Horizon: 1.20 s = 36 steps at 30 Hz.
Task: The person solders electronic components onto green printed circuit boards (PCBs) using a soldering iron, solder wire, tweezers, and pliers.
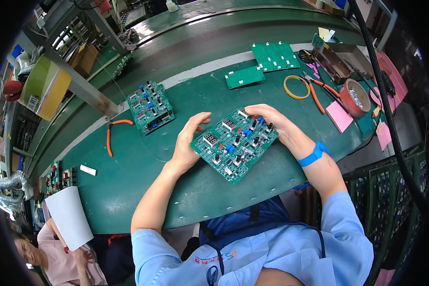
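Observation:
Both hands are at a green circuit board (pixel 245 151), tilted above the bench, with small digit displays, black knobs and blue and red parts on its upper face. My right hand (pixel 271 119) grips its far right corner, fingers over the edge. Against the left edge rests my left hand (pixel 187 143), its fingers curled round that side and its thumb out of sight. To the left stand similar populated boards (pixel 150 106), stacked one above another. Farther off lie plainer green boards (pixel 275 56), with a smaller green board (pixel 244 77) nearer me.
Orange-handled pliers (pixel 110 138) lie left; orange-handled cutters (pixel 318 97) lie right beside a yellow tape roll (pixel 296 87). A red round container (pixel 355 98) and metal tray (pixel 341 59) stand at right. A black cable (pixel 379 90) hangs nearby. Another person (pixel 69 260) sits lower left near white paper (pixel 70 217).

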Tool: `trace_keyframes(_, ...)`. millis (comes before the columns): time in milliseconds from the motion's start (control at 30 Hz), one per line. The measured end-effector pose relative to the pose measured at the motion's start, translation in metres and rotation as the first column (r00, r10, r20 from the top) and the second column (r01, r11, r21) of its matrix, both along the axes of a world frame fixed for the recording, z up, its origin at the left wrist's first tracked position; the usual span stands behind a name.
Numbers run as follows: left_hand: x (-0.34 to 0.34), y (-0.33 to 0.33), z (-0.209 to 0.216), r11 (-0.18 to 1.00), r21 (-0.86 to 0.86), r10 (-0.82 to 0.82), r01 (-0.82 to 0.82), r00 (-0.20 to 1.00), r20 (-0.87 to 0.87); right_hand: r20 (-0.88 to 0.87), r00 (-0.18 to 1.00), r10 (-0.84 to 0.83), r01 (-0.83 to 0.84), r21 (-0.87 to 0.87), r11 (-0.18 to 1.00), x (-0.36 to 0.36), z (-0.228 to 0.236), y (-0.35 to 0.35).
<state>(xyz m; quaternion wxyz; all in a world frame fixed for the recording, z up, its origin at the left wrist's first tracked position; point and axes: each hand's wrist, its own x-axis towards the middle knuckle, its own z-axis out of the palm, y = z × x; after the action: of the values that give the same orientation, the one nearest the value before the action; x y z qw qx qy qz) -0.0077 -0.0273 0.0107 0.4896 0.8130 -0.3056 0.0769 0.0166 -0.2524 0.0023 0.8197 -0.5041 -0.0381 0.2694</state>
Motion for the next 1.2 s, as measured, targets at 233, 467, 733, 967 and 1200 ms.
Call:
trace_keyframes(233,-0.002,-0.007,0.009,0.972,0.154,-0.210,0.177,0.949,0.233,-0.004,0.994,0.111,-0.111,0.032,0.993,-0.008,-0.008,0.011)
trace_keyframes(467,-0.004,-0.009,0.001,0.974,0.132,-0.221,0.186,0.913,0.342,-0.007,0.989,0.149,-0.149,-0.071,0.986,-0.008,0.004,0.010)
trace_keyframes(733,-0.001,-0.002,-0.003,0.999,-0.018,-0.035,0.046,0.919,0.393,0.613,0.557,0.561,0.568,-0.774,0.282,-0.008,0.006,-0.012)
trace_keyframes(967,-0.003,-0.001,-0.015,0.864,-0.503,-0.123,0.032,0.981,-0.149,0.513,0.628,0.584,0.474,-0.848,0.235,-0.012,0.013,-0.011)
trace_keyframes(1200,-0.005,-0.005,0.002,0.884,-0.444,-0.002,-0.149,0.947,-0.321,0.461,0.721,0.517,0.519,-0.854,0.038,-0.012,0.019,-0.044)
